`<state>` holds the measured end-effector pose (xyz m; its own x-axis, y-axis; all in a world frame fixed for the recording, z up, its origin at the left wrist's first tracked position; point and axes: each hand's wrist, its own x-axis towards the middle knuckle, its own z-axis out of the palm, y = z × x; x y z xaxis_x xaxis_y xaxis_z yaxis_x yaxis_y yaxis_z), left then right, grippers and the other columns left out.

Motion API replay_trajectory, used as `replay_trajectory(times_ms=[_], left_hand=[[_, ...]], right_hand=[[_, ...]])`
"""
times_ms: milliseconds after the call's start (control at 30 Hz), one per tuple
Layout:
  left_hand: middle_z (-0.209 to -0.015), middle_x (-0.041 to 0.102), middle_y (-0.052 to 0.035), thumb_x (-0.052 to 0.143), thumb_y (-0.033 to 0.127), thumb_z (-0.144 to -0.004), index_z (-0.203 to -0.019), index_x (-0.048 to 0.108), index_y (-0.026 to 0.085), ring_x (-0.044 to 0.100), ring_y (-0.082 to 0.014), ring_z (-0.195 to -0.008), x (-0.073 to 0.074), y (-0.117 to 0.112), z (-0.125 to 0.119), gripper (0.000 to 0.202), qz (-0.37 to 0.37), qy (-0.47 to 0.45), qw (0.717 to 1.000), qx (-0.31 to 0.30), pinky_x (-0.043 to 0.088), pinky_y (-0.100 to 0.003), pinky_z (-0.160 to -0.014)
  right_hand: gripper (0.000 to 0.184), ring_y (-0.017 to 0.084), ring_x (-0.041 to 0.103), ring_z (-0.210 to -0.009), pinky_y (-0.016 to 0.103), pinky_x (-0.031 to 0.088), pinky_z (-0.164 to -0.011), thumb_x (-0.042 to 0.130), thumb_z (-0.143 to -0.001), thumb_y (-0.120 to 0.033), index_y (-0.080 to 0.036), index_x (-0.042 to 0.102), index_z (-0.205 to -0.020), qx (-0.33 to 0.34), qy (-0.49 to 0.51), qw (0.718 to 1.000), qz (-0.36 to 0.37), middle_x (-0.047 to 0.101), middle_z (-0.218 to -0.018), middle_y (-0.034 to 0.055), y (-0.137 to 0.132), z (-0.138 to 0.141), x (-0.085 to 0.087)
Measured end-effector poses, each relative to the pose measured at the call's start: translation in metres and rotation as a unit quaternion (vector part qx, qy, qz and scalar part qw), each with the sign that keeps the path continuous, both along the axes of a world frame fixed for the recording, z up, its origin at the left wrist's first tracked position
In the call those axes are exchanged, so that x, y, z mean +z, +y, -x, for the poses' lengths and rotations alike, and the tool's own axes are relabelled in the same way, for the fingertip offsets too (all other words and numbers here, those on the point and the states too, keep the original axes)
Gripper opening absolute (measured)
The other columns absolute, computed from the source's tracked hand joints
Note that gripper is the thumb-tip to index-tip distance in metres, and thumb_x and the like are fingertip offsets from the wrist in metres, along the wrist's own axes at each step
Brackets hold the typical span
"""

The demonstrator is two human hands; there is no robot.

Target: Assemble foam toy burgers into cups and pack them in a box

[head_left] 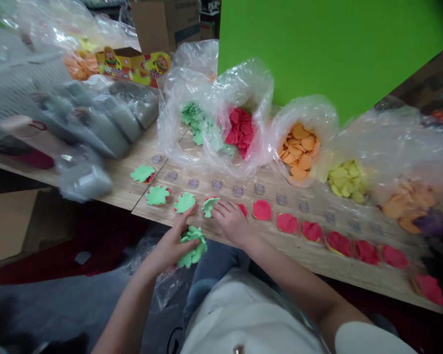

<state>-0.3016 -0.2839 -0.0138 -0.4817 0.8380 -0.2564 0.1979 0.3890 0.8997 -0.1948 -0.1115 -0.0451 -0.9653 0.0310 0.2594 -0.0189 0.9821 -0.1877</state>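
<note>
Ruffled green cutouts [194,247] sit bunched in the left hand [169,248], its grip clamped on the stack just off the near edge of the worktop [121,191]. The right hand [231,221] has its grip apart, fingers spread, and its fingertips [217,209] rest beside a single green cutout [208,206], which lies on a red disc [211,197] and looks slightly askew. To the left, three more green cutouts [157,195] lie on their own red discs, and their ruffled edges show around the rims. To the right, a long row of bare red discs [287,222] curves along the worktop, with small grey round marks [238,191] in a row behind them. Clear plastic bags [243,83] hold loose green pieces [194,118], red pieces [239,132], orange pieces [299,151] and yellow pieces [345,181]. Further left lie grey packs [96,118] in plastic, and behind them stands a burger-printed box [133,66]. A green panel [332,49] fills the upper right. Centring each cutout on its disc and pressing lightly with flat fingers looks the best way to keep the ruffles even and the row neat.
</note>
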Motion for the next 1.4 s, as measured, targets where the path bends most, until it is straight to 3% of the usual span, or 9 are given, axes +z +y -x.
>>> replay_trajectory(times_ms=[133, 233, 367, 567, 733, 933, 1067, 1267, 1400], left_hand=[[-0.131, 0.044, -0.006, 0.048, 0.013, -0.068, -0.137, 0.023, 0.027, 0.047, -0.0196, -0.107, 0.0, 0.016, 0.002, 0.075, 0.03, 0.128, 0.986, -0.105, 0.035, -0.029, -0.09], [-0.086, 0.062, -0.0037, 0.046, 0.01, -0.065, -0.139, 0.018, 0.023, 0.054, -0.016, -0.072, 0.001, 0.027, 0.007, 0.08, 0.097, 0.187, 0.969, -0.132, 0.038, -0.023, -0.067], [-0.054, 0.046, 0.0056, 0.048, 0.013, -0.064, -0.14, 0.012, 0.018, 0.045, -0.0123, -0.049, 0.002, 0.034, 0.014, 0.084, 0.111, 0.174, 0.971, -0.123, 0.027, -0.019, -0.051], [-0.054, 0.047, 0.0066, 0.053, 0.014, -0.058, -0.135, 0.029, 0.021, 0.042, -0.0111, -0.046, -0.004, 0.036, 0.015, 0.082, 0.062, 0.091, 0.989, -0.095, 0.026, -0.018, -0.048], [-0.054, 0.048, 0.0052, 0.056, 0.012, -0.053, -0.13, 0.038, 0.017, 0.041, -0.0106, -0.042, -0.007, 0.041, 0.013, 0.079, 0.063, 0.112, 0.987, -0.094, 0.026, -0.018, -0.047], [-0.063, 0.052, 0.002, 0.05, 0.015, -0.063, -0.139, 0.017, 0.017, 0.044, -0.0129, -0.053, -0.006, 0.022, -0.001, 0.083, 0.06, 0.125, 0.986, -0.095, 0.033, -0.02, -0.057], [-0.076, 0.06, -0.0046, 0.048, 0.015, -0.066, -0.14, 0.008, 0.017, 0.051, -0.0158, -0.059, -0.01, 0.015, -0.007, 0.085, 0.126, 0.154, 0.972, -0.123, 0.036, -0.023, -0.061], [-0.12, 0.051, -0.0192, 0.049, 0.009, -0.061, -0.14, 0.012, 0.017, 0.054, -0.0261, -0.096, -0.02, 0.024, 0.0, 0.087, 0.08, 0.192, 0.966, -0.156, 0.038, -0.03, -0.077], [-0.095, 0.063, -0.0122, 0.05, 0.012, -0.066, -0.14, 0.01, 0.02, 0.058, -0.0204, -0.07, -0.011, 0.016, -0.005, 0.085, 0.103, 0.165, 0.973, -0.122, 0.039, -0.027, -0.067]], right_hand=[[0.024, 0.022, 0.036, -0.121, 0.041, 0.028, -0.1, 0.045, -0.086, -0.016, -0.018, 0.055, -0.108, 0.002, -0.001, 1.0, 0.018, 0.057, -0.116, 0.0071, 0.005, -0.014, 0.001], [0.034, 0.022, 0.027, -0.127, 0.042, 0.023, -0.103, 0.045, -0.083, -0.013, -0.016, 0.052, -0.116, -0.048, 0.001, 0.998, 0.031, 0.052, -0.124, 0.0078, 0.005, -0.021, 0.006], [0.05, 0.026, 0.011, -0.133, 0.048, 0.017, -0.105, 0.05, -0.079, -0.018, -0.017, 0.041, -0.128, -0.064, -0.037, 0.997, 0.023, 0.039, -0.136, 0.0076, 0.001, -0.023, 0.011], [0.053, 0.026, 0.006, -0.134, 0.05, 0.016, -0.104, 0.047, -0.082, -0.023, -0.017, 0.035, -0.133, -0.083, -0.064, 0.994, 0.028, 0.032, -0.14, 0.0067, -0.004, -0.028, 0.01], [0.049, 0.026, 0.008, -0.133, 0.052, 0.012, -0.105, 0.045, -0.083, -0.028, -0.016, 0.038, -0.131, -0.075, -0.062, 0.995, 0.038, 0.032, -0.14, 0.0067, -0.011, -0.033, 0.004], [0.052, 0.027, 0.007, -0.133, 0.048, 0.017, -0.105, 0.044, -0.084, -0.029, -0.013, 0.036, -0.133, -0.116, -0.06, 0.991, 0.039, 0.025, -0.143, 0.0091, -0.004, -0.03, 0.008], [0.051, 0.03, 0.007, -0.133, 0.052, 0.015, -0.103, 0.047, -0.083, -0.036, -0.017, 0.041, -0.129, -0.118, -0.068, 0.99, 0.029, 0.023, -0.143, 0.0102, 0.0, -0.028, 0.008], [0.051, 0.03, 0.008, -0.133, 0.053, 0.014, -0.103, 0.049, -0.082, -0.034, -0.021, 0.04, -0.13, -0.115, -0.054, 0.992, 0.022, 0.022, -0.144, 0.011, -0.006, -0.03, 0.015], [0.045, 0.029, 0.011, -0.132, 0.053, 0.016, -0.102, 0.054, -0.08, -0.034, -0.027, 0.046, -0.124, -0.093, -0.055, 0.994, 0.03, 0.022, -0.144, 0.0081, -0.012, -0.03, 0.015]])
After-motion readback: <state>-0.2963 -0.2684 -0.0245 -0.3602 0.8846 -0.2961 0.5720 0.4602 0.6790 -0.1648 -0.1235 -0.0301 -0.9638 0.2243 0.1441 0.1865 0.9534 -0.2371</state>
